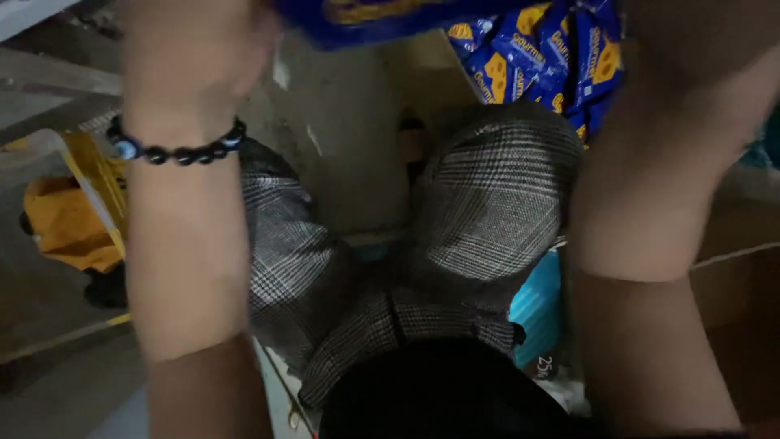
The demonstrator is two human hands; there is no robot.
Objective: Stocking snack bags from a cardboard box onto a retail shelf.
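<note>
Both my arms raised toward a blue-and-yellow snack packet at the top edge of view.

My left hand [203, 49], wrist ringed by a dark beaded bracelet [175, 150], meets the glossy blue plastic packet with yellow print [382, 15]; the fingers are cut off by the frame, so I cannot tell whether they grip it. My right hand is out of view; only the right forearm [674, 162] shows. The packet lies above and ahead of me, long axis running left to right between the two arms, nearer the left hand. A heap of matching blue packets [544, 57] sits just beyond, right of centre. Below are my grey checked trousers [479, 211], a brown cardboard box [735, 293] at right, and a yellow bag [69, 228] at left.
</note>
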